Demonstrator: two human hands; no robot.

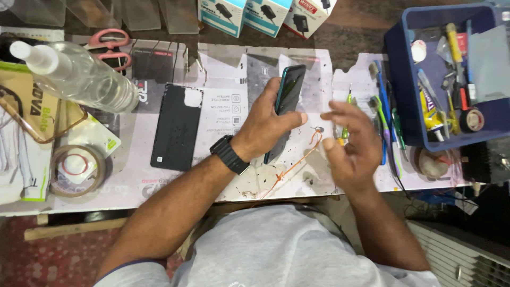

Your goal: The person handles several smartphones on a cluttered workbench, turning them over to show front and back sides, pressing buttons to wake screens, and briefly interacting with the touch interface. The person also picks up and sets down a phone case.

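Gripping teal phone (289, 90) in left hand (264, 125), edge-on above paper-covered bench (223, 175), long axis tilting up-right. Hovering right hand (350, 146) just beside, fingers loosely spread, empty, blurring.

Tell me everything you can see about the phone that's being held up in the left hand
The phone is a slim, dark slab with a teal-green edge and a glossy, unlit face. It stands nearly upright on its long axis, tilted slightly, turned edge-on to the camera. The left hand grips its lower half, thumb across the front, above the paper-covered table. The right hand hovers open beside it, blurred, not touching. Whether it has its back cover cannot be told.
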